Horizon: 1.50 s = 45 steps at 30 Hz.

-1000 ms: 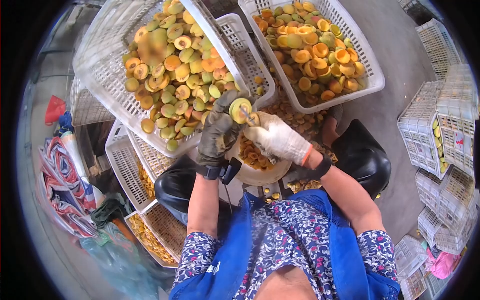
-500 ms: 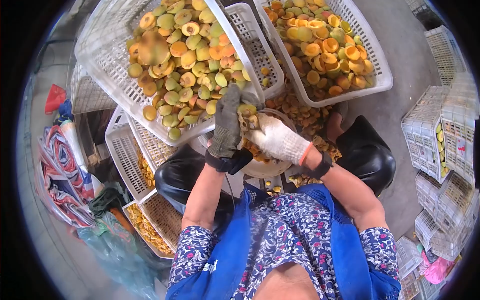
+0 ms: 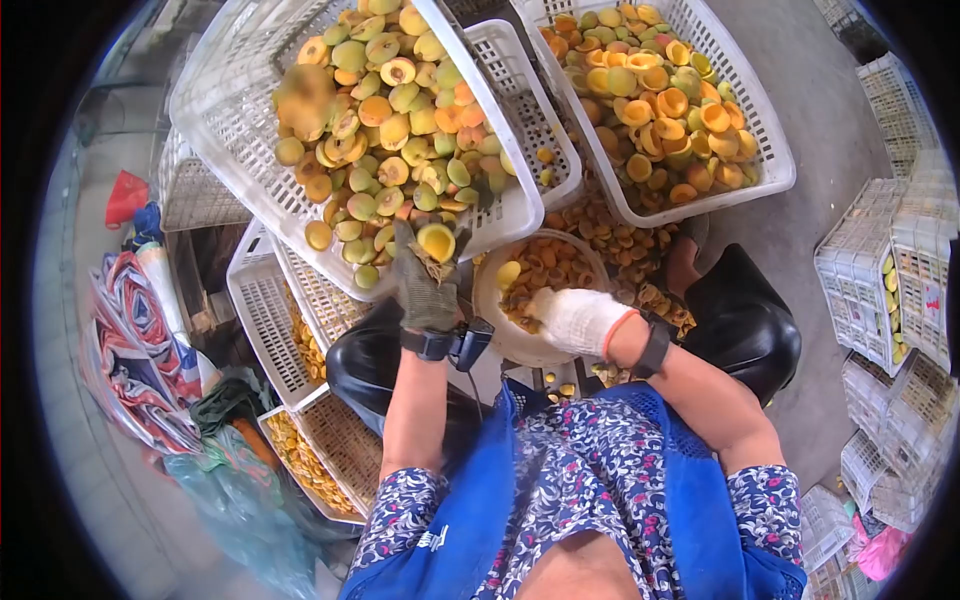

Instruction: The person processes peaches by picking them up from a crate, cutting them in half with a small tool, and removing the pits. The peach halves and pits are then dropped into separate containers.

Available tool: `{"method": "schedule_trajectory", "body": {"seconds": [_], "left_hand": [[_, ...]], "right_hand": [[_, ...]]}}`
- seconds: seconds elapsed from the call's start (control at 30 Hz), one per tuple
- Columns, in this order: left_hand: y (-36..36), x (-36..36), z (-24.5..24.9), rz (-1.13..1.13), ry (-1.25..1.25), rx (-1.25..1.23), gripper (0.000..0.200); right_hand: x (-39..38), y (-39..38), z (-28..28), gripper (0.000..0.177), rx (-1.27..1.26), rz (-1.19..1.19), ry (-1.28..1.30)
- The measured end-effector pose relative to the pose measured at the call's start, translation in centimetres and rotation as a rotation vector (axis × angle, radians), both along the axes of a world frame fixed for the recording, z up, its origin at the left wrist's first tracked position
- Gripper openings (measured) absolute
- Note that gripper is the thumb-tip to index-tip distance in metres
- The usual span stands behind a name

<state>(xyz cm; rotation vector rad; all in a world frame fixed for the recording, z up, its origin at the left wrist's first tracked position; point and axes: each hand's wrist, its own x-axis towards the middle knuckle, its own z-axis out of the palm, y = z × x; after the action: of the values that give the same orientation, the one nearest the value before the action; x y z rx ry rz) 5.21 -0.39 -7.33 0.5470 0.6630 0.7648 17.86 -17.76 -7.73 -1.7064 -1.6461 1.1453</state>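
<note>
My left hand (image 3: 428, 285), in a dark grey glove, holds a hollowed yellow fruit half (image 3: 436, 242) near the lower edge of a white crate (image 3: 235, 190) of halved fruit. In a whitish glove, my right hand (image 3: 578, 318) is over a round tub (image 3: 520, 348) of orange-brown pieces. Its fingers are bent downward; whatever may be between them is too small to make out. A yellow piece (image 3: 508, 274) is at the tub's left side, apart from the right hand.
A second white crate (image 3: 775, 150) at the upper right holds hollowed fruit halves. Orange pieces (image 3: 625, 240) lie behind the tub. Crates (image 3: 265, 310) with yellow pieces stand at the left, stacked crates (image 3: 855, 265) at the right. Plastic bags (image 3: 225, 490) lie lower left.
My hands have moved apart. The left has shifted left with a fruit half showing in it; the right has moved down over the tub. The whole view has shifted slightly.
</note>
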Motion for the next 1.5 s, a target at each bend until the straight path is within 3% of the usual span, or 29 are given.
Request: {"method": "schedule_trajectory", "body": {"seconds": [0.03, 0.07, 0.13, 0.17, 0.23, 0.27, 0.33, 0.43, 0.47, 0.5, 0.57, 0.6, 0.7, 0.73, 0.83, 0.97, 1.0, 1.03, 1.17, 1.37, 1.43, 1.47, 1.5], "left_hand": [[0.1, 1.1, 2.1, 0.117, 0.182, 0.086, 0.044], [0.1, 2.9, 5.8, 0.106, 0.187, 0.082, 0.044], [0.0, 6.8, 12.5, -0.064, 0.229, -0.021, 0.049], [1.6, 7.0, 9.9, -0.063, 0.229, -0.021, 0.049], [6.8, 6.7, 0.9, -0.386, 0.939, 0.984, 0.052], [7.8, 6.3, -1.7, -0.392, 0.934, 0.994, 0.052], [8.8, 5.9, -5.0, -0.720, 1.558, 1.535, 0.058], [9.9, 5.2, -6.3, -0.710, 1.530, 1.351, 0.060], [10.5, 4.0, -6.8, -0.604, 1.286, 1.177, 0.059], [9.9, 3.8, -5.7, -0.602, 1.286, 1.184, 0.059], [7.5, 2.9, -1.1, -0.483, 0.564, 0.641, 0.061], [6.0, 2.8, 1.4, -0.515, 0.515, 0.622, 0.067], [3.6, 2.2, 3.6, -0.593, 0.316, 0.525, 0.073], [2.3, 2.5, 4.1, -0.533, 0.273, 0.511, 0.077], [-0.1, 2.8, 4.5, -0.495, 0.231, 0.438, 0.078], [-2.7, 3.9, 3.7, -0.380, 0.176, 0.444, 0.072], [-3.6, 4.5, 3.3, -0.309, 0.165, 0.483, 0.058], [-3.9, 4.8, 2.9, -0.308, 0.163, 0.483, 0.058], [-5.3, 6.1, 2.5, -0.128, 0.293, 0.581, 0.048], [-4.1, 5.7, 2.9, -0.190, 0.344, 0.530, 0.049], [-3.2, 5.2, 2.0, -0.342, 0.270, 0.454, 0.048], [-3.0, 4.9, 1.6, -0.374, 0.312, 0.469, 0.048], [-3.0, 5.0, 1.7, -0.370, 0.311, 0.471, 0.048]], "right_hand": [[-0.1, 0.1, -0.1, 0.024, 0.000, -0.011, 0.003], [-0.3, 0.1, -0.1, 0.024, -0.075, -0.050, -0.040], [-0.5, 0.1, -0.3, 0.023, -0.116, -0.093, -0.065], [-0.3, 0.1, -1.3, 0.023, -0.117, -0.092, -0.066], [0.3, 0.4, -3.7, 0.026, 0.219, 0.019, -0.080], [0.5, 0.4, -3.4, 0.026, 0.260, -0.065, -0.042], [1.1, 0.5, -2.1, 0.026, 0.207, -0.092, -0.065], [1.3, 0.3, -1.5, 0.023, 0.134, -0.130, -0.074], [1.7, 0.6, -1.5, 0.021, 0.124, -0.145, -0.075], [2.2, 0.9, -1.7, 0.021, 0.130, -0.148, -0.076], [2.6, 1.3, -2.1, 0.020, 0.429, -0.124, -0.237], [2.5, 1.8, -2.6, 0.019, 0.582, -0.200, -0.162], [2.8, 2.2, -0.8, 0.020, 0.617, -0.235, -0.243], [3.1, 2.2, 0.1, 0.020, 0.702, -0.210, -0.383], [2.9, 2.4, 1.0, 0.014, 0.832, -0.297, -0.459], [2.1, 2.3, 1.0, 0.016, 0.749, -0.281, -0.451], [1.8, 2.2, 0.7, 0.017, 0.706, -0.286, -0.495], [1.5, 2.1, 0.6, 0.018, 0.663, -0.293, -0.540], [1.0, 1.8, 0.6, 0.019, 0.689, -0.281, -0.632], [2.1, 2.3, 0.3, 0.022, 0.633, -0.178, -0.365], [2.3, 2.8, 1.2, 0.027, 0.225, -0.357, 0.312], [3.2, 2.8, 2.5, 0.032, -0.107, -0.366, 0.557], [3.1, 2.9, 2.1, 0.032, -0.106, -0.363, 0.555]]}}
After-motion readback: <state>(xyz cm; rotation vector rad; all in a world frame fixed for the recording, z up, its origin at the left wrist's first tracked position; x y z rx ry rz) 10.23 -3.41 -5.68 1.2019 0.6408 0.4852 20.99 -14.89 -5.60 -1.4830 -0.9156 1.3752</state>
